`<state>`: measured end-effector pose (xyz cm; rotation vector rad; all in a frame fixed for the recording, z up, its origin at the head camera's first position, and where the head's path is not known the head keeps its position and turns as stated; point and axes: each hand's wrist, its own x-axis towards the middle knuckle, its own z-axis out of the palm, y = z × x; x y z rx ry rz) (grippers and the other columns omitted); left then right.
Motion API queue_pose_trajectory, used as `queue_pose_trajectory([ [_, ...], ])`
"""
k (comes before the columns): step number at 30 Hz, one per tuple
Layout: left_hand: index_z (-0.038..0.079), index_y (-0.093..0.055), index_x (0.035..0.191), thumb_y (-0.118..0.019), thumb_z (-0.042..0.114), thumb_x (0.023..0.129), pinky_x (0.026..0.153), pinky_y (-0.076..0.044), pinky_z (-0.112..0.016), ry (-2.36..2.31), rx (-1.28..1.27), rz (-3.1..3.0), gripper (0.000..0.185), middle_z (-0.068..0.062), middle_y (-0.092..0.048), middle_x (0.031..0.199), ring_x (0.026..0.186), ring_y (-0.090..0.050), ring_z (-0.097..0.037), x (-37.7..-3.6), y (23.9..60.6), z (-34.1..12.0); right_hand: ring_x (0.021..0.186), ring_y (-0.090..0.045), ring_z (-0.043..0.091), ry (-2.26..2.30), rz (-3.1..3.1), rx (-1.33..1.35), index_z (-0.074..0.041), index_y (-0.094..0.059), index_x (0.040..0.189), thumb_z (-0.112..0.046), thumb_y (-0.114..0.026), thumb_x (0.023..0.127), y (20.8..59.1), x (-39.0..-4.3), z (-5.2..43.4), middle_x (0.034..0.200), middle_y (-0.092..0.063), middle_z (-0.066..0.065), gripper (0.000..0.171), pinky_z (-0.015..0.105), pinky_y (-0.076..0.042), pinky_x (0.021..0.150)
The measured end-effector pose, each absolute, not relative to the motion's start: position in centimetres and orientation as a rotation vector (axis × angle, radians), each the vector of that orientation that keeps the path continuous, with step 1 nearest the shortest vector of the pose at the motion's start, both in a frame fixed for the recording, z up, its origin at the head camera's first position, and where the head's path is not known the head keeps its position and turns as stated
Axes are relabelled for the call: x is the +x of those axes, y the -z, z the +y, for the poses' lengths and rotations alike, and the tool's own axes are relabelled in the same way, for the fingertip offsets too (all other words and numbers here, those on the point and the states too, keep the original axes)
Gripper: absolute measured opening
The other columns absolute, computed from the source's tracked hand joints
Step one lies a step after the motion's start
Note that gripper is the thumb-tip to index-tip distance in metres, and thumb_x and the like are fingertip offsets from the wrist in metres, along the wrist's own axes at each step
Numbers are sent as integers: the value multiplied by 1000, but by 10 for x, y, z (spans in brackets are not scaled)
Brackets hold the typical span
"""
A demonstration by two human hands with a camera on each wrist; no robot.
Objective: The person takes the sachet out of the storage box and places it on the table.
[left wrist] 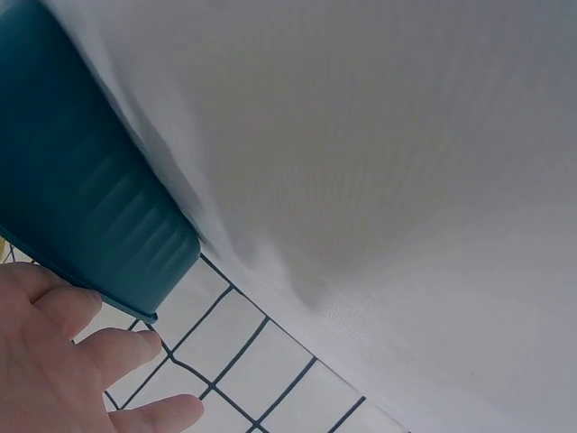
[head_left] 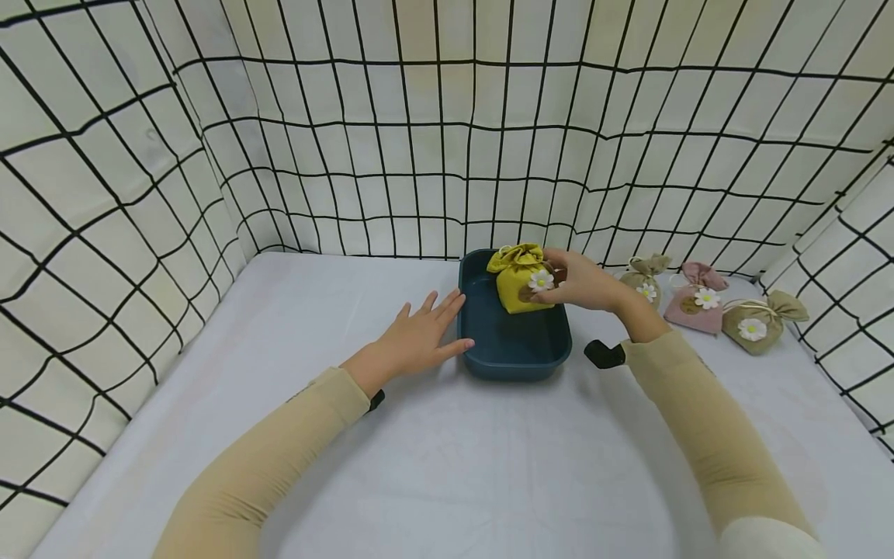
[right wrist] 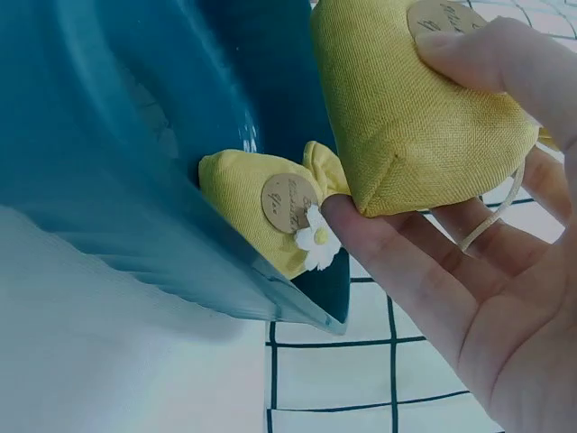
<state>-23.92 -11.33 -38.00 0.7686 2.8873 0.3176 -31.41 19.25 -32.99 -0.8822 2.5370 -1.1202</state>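
A dark blue-green plastic basin (head_left: 517, 349) stands on the white surface. My left hand (head_left: 419, 338) has its fingers spread and straight at the basin's left rim; the left wrist view shows fingertips (left wrist: 135, 347) beside that rim. With thumb and fingers, my right hand (head_left: 583, 283) grips a yellow cloth drawstring pouch (right wrist: 433, 126) over the basin, the thumb lying on its round brown tag. A second yellow pouch (right wrist: 239, 194), with a white daisy and a brown tag, lies inside the basin in the right wrist view. The two overlap in the head view.
Right of the basin lie a beige pouch (head_left: 649, 273), a pink pouch (head_left: 693, 314) and another beige pouch (head_left: 757, 334), each with a white daisy. A black wire grid (head_left: 419, 147) with white backing walls the back and sides. A black wrist piece (head_left: 604, 355) hangs by the right sleeve.
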Motion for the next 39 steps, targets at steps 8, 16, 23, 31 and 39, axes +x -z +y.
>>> queue_pose_trajectory([
  [8,14,-11,167,-41,65,104,118,-13,-68,-309,761,2890,87,-2,-9,172,156,-9,-36,-238,380,-114,103,-59,28,1115,2558,-904,-4,-55,132,-16,-80,90,326,-298,196,118,-60,11,50,39,-51,86],
  [16,14,-10,167,-41,65,104,117,-12,-69,-317,762,2888,87,-2,-8,172,156,-8,-36,-240,383,-114,111,-59,32,1187,2571,-853,-3,-45,147,-15,-79,91,327,-290,201,129,-57,17,66,43,-50,94],
  [23,15,-9,167,-40,66,104,117,-12,-69,-308,762,2889,87,-1,-7,172,156,-8,-36,-241,385,-115,118,-59,39,1250,2606,-721,-10,-21,164,-15,-78,92,327,-284,212,138,-54,25,91,44,-52,92],
  [31,15,-10,167,-40,66,104,118,-12,-69,-328,758,2889,87,-2,-7,172,156,-7,-35,-240,384,-115,121,-58,44,1318,2637,-694,-29,-17,166,-14,-77,93,330,-281,227,154,-40,29,96,38,-54,85],
  [39,15,-10,167,-39,66,104,118,-12,-69,-316,757,2888,86,-1,-6,172,156,-6,-35,-239,383,-114,127,-54,48,1331,2669,-660,-23,-19,165,-12,-77,93,333,-277,241,153,-40,30,93,38,-55,85],
])
